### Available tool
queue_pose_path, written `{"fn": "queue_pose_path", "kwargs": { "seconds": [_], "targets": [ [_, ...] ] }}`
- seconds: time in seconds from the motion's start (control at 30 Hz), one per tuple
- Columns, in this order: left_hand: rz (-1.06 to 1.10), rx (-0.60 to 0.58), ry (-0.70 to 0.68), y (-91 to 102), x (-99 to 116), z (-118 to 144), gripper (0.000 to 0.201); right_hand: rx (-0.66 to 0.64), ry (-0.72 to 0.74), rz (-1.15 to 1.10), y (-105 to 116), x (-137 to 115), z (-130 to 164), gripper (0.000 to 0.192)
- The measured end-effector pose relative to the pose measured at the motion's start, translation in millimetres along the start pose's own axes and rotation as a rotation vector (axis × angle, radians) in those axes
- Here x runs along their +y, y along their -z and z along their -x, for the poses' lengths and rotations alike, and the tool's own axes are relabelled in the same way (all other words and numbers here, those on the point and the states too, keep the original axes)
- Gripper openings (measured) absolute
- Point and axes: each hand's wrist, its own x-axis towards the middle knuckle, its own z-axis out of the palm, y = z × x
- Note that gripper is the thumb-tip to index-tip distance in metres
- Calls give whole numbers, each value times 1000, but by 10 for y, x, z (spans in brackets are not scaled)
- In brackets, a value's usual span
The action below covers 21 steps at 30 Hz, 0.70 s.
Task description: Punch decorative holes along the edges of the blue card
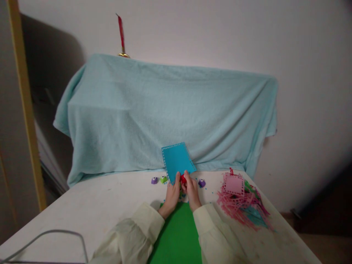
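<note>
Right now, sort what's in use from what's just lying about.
In use: left hand, right hand, blue sheet, red punch.

Lying about: purple punch, green punch, pink scraps, green sheet, blue towel.

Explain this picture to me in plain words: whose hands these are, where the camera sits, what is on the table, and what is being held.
The single picture comes from a camera worn on a person's head, looking forward and down, so the two sleeved arms are that person's own. The left hand and right hand meet around a small red tool, likely a paper punch, set at the lower edge of a blue sheet with punched borders. On the white table lie a green sheet, small punches in purple, green and purple, and a pile of pink paper scraps. Behind is something covered by a light blue towel.
</note>
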Motion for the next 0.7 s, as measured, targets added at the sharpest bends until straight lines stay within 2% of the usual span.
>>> {"fn": "queue_pose_path", "kwargs": {
  "seconds": [0.23, 0.37, 0.57, 0.7],
  "targets": [
    [36, -4, -33, -3, -28, -8, 46, 73, 3, -19, 28, 74, -32, 51],
    [57, 17, -5, 9, -19, -14, 45, 19, 18, -5, 41, 72, -30, 51],
    [117, 96, 184, 31, -26, -50, 40, -74, -37, -6, 45, 90, -47, 55],
    [132, 110, 228, 24, -33, -64, 45, -150, -58, -8, 64, 126, -67, 53]
  ]
}}
